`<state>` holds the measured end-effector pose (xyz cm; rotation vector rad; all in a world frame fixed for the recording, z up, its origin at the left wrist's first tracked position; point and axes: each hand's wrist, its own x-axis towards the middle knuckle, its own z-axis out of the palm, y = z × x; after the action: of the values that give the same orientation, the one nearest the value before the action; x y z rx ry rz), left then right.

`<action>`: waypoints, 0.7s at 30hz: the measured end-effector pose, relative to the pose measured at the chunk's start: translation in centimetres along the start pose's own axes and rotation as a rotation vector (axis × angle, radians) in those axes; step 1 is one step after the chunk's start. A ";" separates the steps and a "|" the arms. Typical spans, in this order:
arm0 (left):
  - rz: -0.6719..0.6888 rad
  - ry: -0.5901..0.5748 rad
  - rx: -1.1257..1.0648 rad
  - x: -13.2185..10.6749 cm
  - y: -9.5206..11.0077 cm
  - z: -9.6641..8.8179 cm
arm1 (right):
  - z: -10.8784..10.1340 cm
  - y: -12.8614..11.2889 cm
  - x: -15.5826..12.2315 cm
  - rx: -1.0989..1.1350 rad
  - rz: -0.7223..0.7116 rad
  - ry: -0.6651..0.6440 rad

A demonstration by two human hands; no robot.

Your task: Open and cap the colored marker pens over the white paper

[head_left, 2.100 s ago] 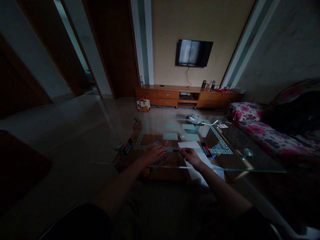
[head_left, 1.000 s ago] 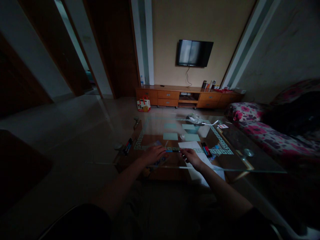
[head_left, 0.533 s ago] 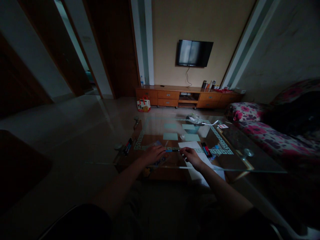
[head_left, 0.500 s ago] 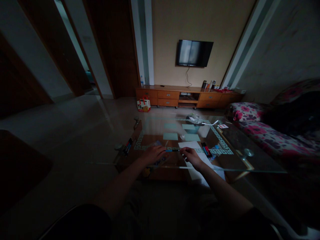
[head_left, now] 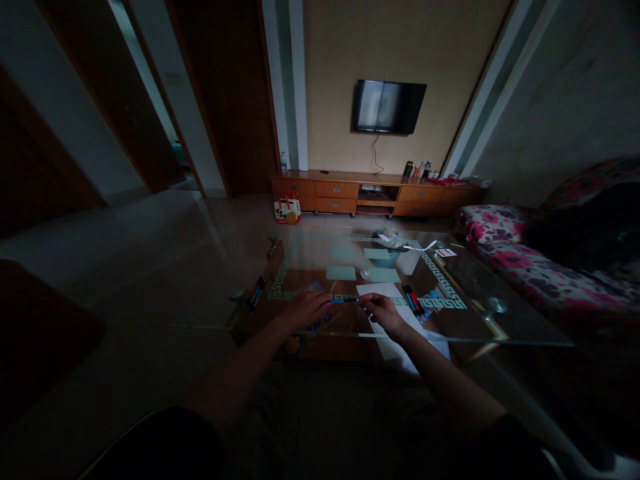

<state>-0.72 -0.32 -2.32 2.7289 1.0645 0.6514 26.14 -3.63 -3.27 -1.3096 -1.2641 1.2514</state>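
Observation:
A blue pen (head_left: pixel 345 301) lies level between my two hands over the near part of the glass coffee table (head_left: pixel 500 330). My left hand (head_left: pixel 306 309) is closed on its left end. My right hand (head_left: pixel 384 313) pinches its right end, where a dark cap or tip shows. Under my right hand lies a white sheet of paper (head_left: pixel 380 289). Just right of that hand is a small bunch of red and dark pens (head_left: pixel 413 299). It is too dim to tell whether the cap is on or off.
More pens (head_left: pixel 255 293) lie at the table's left edge. Pale green cards (head_left: pixel 341 273) and a bag (head_left: pixel 389 237) sit farther back on the glass. A flowered sofa (head_left: pixel 535 267) is at right, a wooden TV cabinet (head_left: pixel 375 193) and wall TV (head_left: pixel 387 107) ahead.
My right hand has shifted slightly at the pen's right end. The pen stays level between both hands, and nothing else has moved.

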 end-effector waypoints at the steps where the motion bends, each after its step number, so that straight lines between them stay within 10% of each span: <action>1: -0.001 0.000 0.001 0.0 0.0 0.0 | 0.0 0.0 0.0 0.000 -0.002 0.000; 14: -0.020 0.008 0.047 -0.1 -0.6 0.6 | -1.4 -0.6 0.4 0.009 0.002 0.080; 21: -0.033 0.036 0.095 -0.1 -0.6 0.6 | -5.8 0.8 1.3 -0.699 -0.268 0.228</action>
<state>-0.82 0.08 -3.05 2.7827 1.1751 0.6634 31.96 -2.11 -3.66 -1.6312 -1.7137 0.4548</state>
